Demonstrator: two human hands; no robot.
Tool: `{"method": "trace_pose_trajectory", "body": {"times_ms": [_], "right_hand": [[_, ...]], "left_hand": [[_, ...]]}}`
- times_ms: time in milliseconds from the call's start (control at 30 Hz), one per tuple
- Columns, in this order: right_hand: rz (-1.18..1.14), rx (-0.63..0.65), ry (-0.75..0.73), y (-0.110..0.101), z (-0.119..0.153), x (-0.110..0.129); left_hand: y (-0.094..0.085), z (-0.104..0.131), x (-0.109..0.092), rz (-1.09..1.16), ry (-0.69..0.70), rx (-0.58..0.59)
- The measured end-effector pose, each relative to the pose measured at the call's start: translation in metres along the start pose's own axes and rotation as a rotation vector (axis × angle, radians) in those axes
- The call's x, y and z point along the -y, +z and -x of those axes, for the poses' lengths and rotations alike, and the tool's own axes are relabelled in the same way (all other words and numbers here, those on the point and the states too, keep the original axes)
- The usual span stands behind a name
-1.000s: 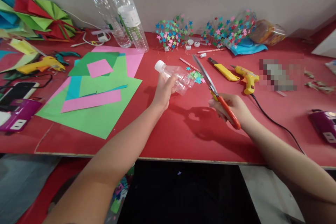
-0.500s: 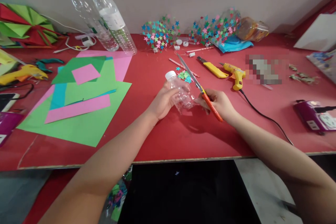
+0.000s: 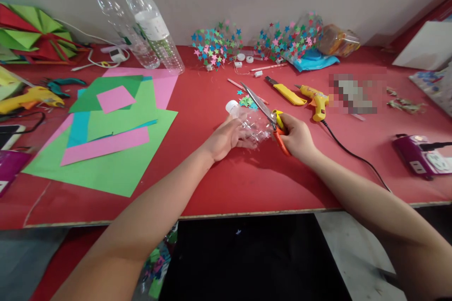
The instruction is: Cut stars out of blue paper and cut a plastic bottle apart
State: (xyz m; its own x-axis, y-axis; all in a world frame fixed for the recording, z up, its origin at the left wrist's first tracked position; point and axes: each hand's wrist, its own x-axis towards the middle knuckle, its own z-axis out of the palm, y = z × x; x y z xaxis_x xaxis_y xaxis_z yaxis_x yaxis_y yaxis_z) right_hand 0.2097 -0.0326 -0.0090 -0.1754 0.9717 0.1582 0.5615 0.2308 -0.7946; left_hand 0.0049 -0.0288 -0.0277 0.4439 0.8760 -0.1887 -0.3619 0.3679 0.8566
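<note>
In the head view, a clear plastic bottle piece (image 3: 254,127) with a white cap (image 3: 232,107) is tilted above the red table. My left hand (image 3: 226,137) is closed around it near the capped end. A pair of scissors (image 3: 263,109) with red and yellow handles sits in my right hand (image 3: 297,135), its blades pointing up and to the left. The handles are right beside the cut end of the bottle piece. Small paper stars (image 3: 248,101) lie just behind the cap. Some of my right fingers are hidden behind the handles.
Coloured paper sheets (image 3: 116,150) cover the left of the red table (image 3: 219,193). Tall bottles (image 3: 150,23) and star-covered clear pieces (image 3: 216,47) stand along the wall. To the right lie a yellow cutter (image 3: 289,94), a corded glue gun (image 3: 318,103) and a purple power socket (image 3: 420,155).
The scissors have turned in my right hand, so the yellow handle now shows and my fingers sit at the loops. The bottle piece has shifted slightly right and its cut end has swung up.
</note>
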Motion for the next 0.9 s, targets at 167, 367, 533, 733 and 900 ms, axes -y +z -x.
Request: {"method": "trace_pose_trajectory", "body": {"times_ms": [167,367,533,733,900], "right_hand": [[-0.001,-0.030,-0.038,-0.0003,-0.0007,-0.0040],[0.027,-0.018,-0.133,0.0017,0.0023,-0.0044],[0.039,0.008,-0.126,0.0029,0.0032,-0.0029],[0.023,0.004,-0.063,0.0024,0.0011,-0.0023],[0.053,0.023,-0.088,0.0051,0.0047,-0.0008]], "left_hand": [[-0.0038,0.0037,-0.0055,0.001,0.005,0.128],[-0.0051,0.0023,-0.0058,0.097,0.057,0.168],[-0.0049,0.0016,-0.0054,0.059,0.067,0.136],[-0.0098,-0.0011,-0.0037,0.071,0.050,0.106],[-0.0060,-0.0014,-0.0016,0.013,0.055,0.029]]}}
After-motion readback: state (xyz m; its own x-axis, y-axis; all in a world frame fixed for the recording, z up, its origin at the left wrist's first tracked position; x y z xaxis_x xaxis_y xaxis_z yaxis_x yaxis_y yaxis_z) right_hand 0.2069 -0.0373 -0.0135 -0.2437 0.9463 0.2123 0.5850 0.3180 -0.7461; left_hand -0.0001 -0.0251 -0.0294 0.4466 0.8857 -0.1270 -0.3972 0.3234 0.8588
